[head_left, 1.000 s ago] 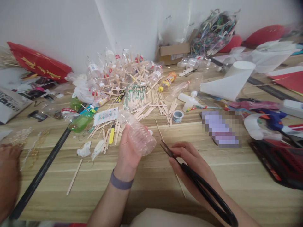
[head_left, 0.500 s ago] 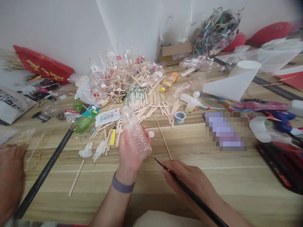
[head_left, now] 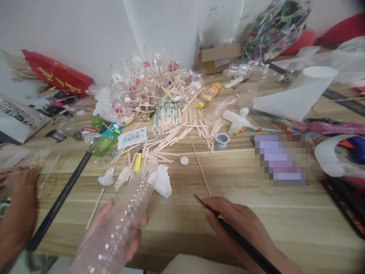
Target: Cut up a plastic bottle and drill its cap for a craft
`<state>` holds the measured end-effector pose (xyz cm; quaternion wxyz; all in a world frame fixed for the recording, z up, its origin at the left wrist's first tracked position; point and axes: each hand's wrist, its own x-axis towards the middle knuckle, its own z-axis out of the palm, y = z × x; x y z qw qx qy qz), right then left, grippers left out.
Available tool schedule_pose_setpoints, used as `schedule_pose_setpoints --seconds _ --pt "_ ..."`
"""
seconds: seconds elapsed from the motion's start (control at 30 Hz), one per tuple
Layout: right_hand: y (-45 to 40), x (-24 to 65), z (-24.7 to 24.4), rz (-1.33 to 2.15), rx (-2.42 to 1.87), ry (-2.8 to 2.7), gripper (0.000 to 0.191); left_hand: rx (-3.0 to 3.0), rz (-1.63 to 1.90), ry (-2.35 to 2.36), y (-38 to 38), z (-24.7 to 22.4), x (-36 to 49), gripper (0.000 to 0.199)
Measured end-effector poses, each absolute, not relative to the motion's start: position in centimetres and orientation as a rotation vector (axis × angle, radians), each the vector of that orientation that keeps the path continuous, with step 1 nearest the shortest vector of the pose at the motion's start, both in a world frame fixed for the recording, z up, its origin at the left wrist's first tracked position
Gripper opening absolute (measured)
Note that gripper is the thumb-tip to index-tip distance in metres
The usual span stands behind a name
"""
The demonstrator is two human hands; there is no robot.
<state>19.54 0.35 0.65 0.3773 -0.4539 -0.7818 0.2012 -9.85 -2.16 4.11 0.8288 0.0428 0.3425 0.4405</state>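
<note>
A clear ribbed plastic bottle (head_left: 119, 217) lies tilted in my left hand (head_left: 132, 243), whose fingers wrap it from beneath and behind. The bottle is close to the camera, its neck pointing up and away, its base cut off by the lower frame edge. Beside the neck is a crumpled white tissue (head_left: 164, 182). At the lower right my right hand (head_left: 230, 217) grips a long dark pointed tool (head_left: 242, 241), its thin tip aimed to the left. Just beyond these fingers lies a thin wooden skewer (head_left: 201, 171).
Wooden sticks (head_left: 182, 133), a yellow cutter (head_left: 138, 160), a white cap (head_left: 184, 161) and a wire spool (head_left: 221, 140) lie ahead. Piled bottles (head_left: 137, 76) stand behind. Another person's hand (head_left: 21, 198) rests at the left. A blurred purple-tinted patch (head_left: 279, 156) is at the right.
My left hand has brought the bottle down, left and nearer the camera, uncovering the tissue. My right hand still grips the tool. The view has shifted slightly.
</note>
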Motion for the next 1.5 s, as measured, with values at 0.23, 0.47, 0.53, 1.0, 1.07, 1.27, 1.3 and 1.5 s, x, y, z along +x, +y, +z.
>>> schedule_pose_setpoints --seconds 0.23,0.47,0.53,1.0,1.07,1.27,1.3,1.5 --pt "0.4 19.3 0.4 0.46 -1.12 -1.975 0.022 -0.356 0.734 0.76 -4.1 4.9 -8.7 0.034" --pt "0.4 19.9 0.8 0.484 -1.071 -1.99 0.025 -0.216 0.825 0.75 -2.7 5.8 -6.2 0.035" --pt "0.5 19.9 1.3 0.494 -1.057 -1.966 0.028 -0.168 0.93 0.739 -1.1 6.0 -4.6 0.037" --pt "1.3 18.9 1.9 0.098 -0.999 -2.056 0.032 0.061 1.264 0.915 6.6 5.5 3.1 0.058" --pt "1.2 18.9 1.8 0.1 -1.01 -2.096 0.036 0.052 1.29 0.913 6.6 5.4 3.3 0.054" --pt "1.0 18.6 0.9 0.059 -1.091 -2.149 0.041 0.041 1.295 0.849 6.6 5.1 4.0 0.047" --pt "0.9 18.6 0.8 0.056 -1.104 -2.151 0.042 0.034 1.293 0.845 6.6 4.9 4.1 0.047" --pt "0.8 18.2 1.4 0.054 -1.11 -2.126 0.038 0.161 1.306 0.814 6.2 3.6 4.2 0.033"
